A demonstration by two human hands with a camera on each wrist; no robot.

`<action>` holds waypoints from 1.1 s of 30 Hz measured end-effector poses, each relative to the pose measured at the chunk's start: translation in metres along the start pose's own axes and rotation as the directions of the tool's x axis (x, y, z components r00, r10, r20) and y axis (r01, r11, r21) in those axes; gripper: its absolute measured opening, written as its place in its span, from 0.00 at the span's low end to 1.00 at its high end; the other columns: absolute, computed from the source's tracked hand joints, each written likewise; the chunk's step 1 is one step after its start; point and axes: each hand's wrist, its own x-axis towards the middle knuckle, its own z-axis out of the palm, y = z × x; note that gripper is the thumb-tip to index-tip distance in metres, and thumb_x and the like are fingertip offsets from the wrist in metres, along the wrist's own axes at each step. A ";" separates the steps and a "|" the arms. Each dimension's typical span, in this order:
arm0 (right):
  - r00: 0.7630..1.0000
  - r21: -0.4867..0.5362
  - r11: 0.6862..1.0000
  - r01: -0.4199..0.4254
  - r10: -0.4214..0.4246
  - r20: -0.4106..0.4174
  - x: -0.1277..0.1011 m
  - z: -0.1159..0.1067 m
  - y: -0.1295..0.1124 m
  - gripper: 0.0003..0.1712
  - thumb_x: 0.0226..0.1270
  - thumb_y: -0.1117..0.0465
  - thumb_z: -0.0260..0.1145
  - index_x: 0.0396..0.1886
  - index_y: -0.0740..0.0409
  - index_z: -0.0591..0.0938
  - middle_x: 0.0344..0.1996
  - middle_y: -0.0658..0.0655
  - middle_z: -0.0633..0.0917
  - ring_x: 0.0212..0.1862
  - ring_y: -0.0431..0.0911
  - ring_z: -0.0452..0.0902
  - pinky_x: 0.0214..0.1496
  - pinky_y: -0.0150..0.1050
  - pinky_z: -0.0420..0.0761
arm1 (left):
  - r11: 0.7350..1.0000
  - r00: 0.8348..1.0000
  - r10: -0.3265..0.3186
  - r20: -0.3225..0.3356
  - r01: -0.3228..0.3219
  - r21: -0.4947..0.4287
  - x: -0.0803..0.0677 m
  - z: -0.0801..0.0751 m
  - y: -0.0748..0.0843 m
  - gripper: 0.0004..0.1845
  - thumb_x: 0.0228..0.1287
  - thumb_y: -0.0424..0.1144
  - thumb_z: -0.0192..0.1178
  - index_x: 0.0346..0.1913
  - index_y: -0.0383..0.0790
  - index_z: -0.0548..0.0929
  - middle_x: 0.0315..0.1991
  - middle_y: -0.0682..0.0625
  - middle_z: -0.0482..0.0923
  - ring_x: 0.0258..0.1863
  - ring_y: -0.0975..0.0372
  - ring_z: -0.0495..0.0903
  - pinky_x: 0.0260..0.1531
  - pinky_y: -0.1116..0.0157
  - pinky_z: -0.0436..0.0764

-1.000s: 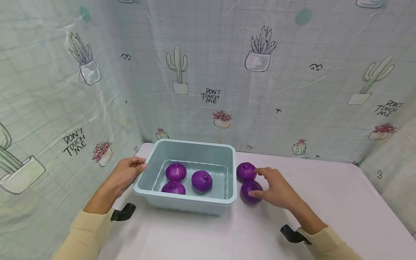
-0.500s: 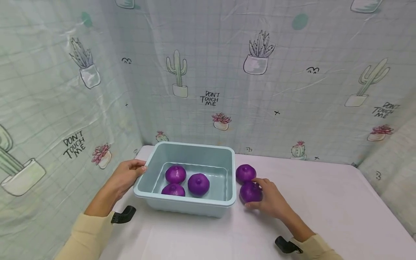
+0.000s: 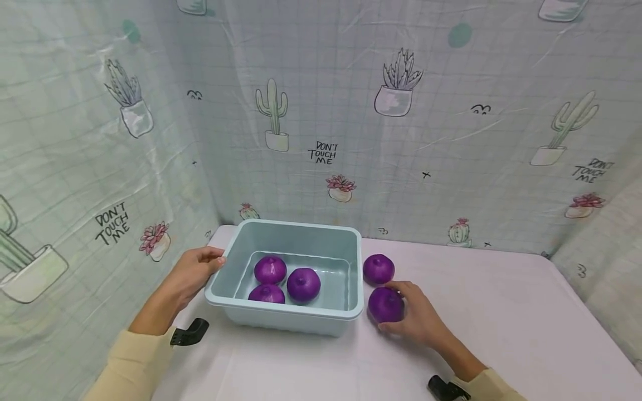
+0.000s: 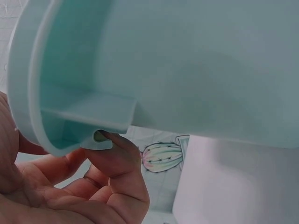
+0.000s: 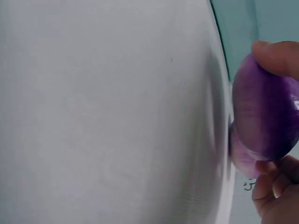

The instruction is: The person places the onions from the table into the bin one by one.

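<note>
Onion (image 3: 385,304) under your right hand (image 3: 418,320) is the near one of a pair on the table (image 3: 501,312), just right of the tub (image 3: 321,312). Your fingers curl round its right side and your thumb comes in at the near side, so it is gripped while it sits on the cloth. In the right wrist view the fingertips (image 5: 275,56) press its purple skin and another onion shows just behind it. That grip from the side, with the palm low, looks suited to lifting it clear of the tub's right wall.

The far onion (image 3: 378,268) of the pair lies just beyond, close to the gripped one; you cannot tell from the head view whether they touch.

Your left hand (image 3: 193,273) is on the tub's left rim. The left wrist view shows the fingers (image 4: 117,158) curled up under the lip of the rim, so the hand clasps it, probably to keep the light tub from sliding.

Inside the tub lie three onions: one at the far left (image 3: 270,269), one at the near left (image 3: 266,294), one in the middle (image 3: 303,284). The near-left one is partly hidden by the near wall. That makes five onions in all, three in and two out, and one tub.

Behind the table hangs a curtain (image 3: 321,111) printed with cacti. Black wrist straps show at your left sleeve (image 3: 189,331) and your right (image 3: 446,388).
</note>
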 end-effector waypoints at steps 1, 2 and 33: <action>1.000 0.004 1.000 0.020 -0.020 -0.008 0.000 -0.001 -0.001 0.51 0.37 0.51 0.90 0.66 0.52 0.79 0.59 0.56 0.83 0.64 0.56 0.77 0.63 0.63 0.81 | 1.000 1.000 -0.002 -0.004 0.002 -0.002 0.000 -0.001 0.000 0.26 0.83 0.43 0.51 0.73 0.28 0.69 0.69 0.30 0.71 0.62 0.40 0.77 0.67 0.40 0.76; 0.999 0.008 0.999 0.039 -0.039 -0.013 -0.001 -0.002 -0.003 0.51 0.37 0.51 0.90 0.66 0.51 0.79 0.60 0.55 0.83 0.64 0.55 0.76 0.61 0.62 0.81 | 1.000 1.000 -0.004 -0.007 0.003 -0.004 0.000 -0.002 0.000 0.26 0.83 0.43 0.51 0.73 0.29 0.69 0.70 0.30 0.71 0.62 0.40 0.77 0.67 0.40 0.76; 0.822 0.200 0.820 0.535 -0.561 0.097 0.017 -0.079 -0.091 0.50 0.41 0.53 0.90 0.67 0.43 0.76 0.60 0.46 0.81 0.58 0.38 0.76 0.50 0.35 0.83 | 0.999 0.999 -0.004 -0.041 0.002 -0.032 -0.001 0.002 0.002 0.23 0.82 0.40 0.53 0.70 0.30 0.73 0.66 0.32 0.75 0.59 0.44 0.80 0.66 0.42 0.78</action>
